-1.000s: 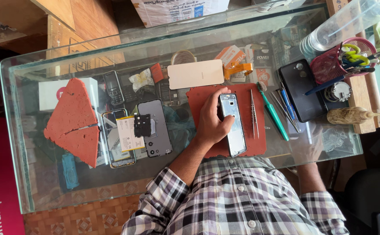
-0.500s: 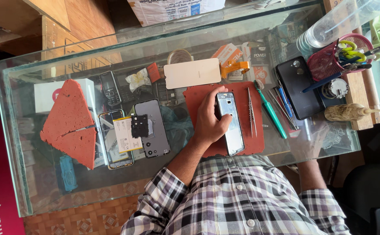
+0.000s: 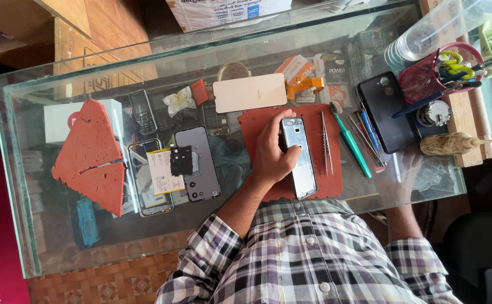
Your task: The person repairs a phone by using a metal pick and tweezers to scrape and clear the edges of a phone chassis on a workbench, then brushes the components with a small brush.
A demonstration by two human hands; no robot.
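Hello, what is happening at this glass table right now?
A person in a checked shirt sits at a glass table strewn with phone parts and tools. Their left hand holds an opened phone frame on a red mat. Their right hand is below the glass, seen only dimly, so what it does is unclear. Tweezers and a green-handled tool lie beside the frame, untouched.

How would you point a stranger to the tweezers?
Find the red mat mid glass table. The tweezers lie along its right side, right of the phone frame in the left hand. They are thin bare metal, unlike the green-handled brush beside them.
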